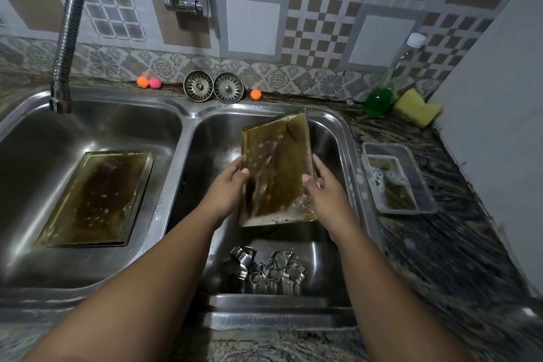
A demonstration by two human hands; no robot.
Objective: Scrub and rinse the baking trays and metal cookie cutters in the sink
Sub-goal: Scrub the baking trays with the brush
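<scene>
Suds streak the baking tray (276,167) I hold tilted above the right basin (217,138), left grip (229,188) and right grip (323,189) clamped on its long edges; rinsing looks next, needing the spout (60,97) swung over.

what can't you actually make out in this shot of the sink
All in the head view:
1. Back of the held tray, gripped by the left hand and right hand: it faces away from the camera.
2. Floor of the right basin behind it: covered by the tray.
3. The cookie cutters: piled and overlapping, count unclear.
4. Contents of the plastic container: blurred, under foam.
</scene>
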